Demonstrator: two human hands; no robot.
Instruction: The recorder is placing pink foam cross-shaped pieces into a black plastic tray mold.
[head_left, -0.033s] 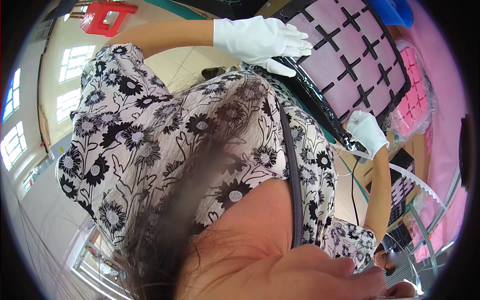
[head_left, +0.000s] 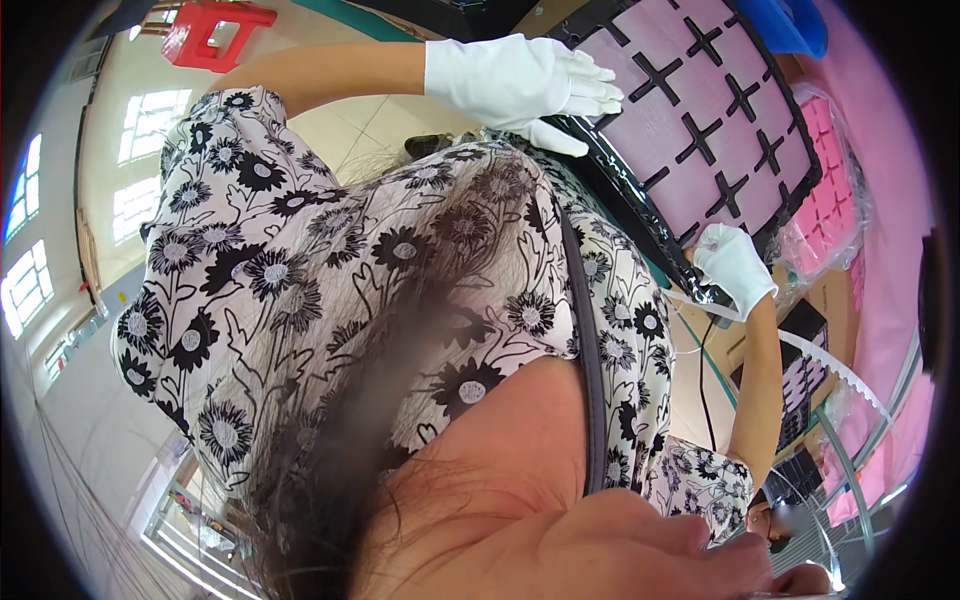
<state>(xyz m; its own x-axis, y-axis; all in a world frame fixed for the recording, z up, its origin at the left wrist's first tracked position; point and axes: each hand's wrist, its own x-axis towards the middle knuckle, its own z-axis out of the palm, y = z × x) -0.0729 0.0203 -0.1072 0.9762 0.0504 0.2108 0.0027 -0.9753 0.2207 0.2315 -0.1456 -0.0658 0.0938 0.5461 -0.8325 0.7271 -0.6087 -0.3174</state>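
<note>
In front of me lies a black frame with a glossy near edge, set at a slant. Black cross-shaped pieces stand out against the pale pink panel inside it. My left hand, in a white glove, rests on the frame's left near corner with fingers stretched flat and the thumb apart. At the right near corner, my right hand is curled closed in a white glove; its fingertips look bare. Whatever it pinches is hidden. A thin white strip shows just beneath that hand.
Beyond the frame, a bright pink cross-patterned panel lies in clear plastic by pink cloth. A blue container sits at the far side. Right of my arm are a dark panel and a toothed white strip. A red stool stands left.
</note>
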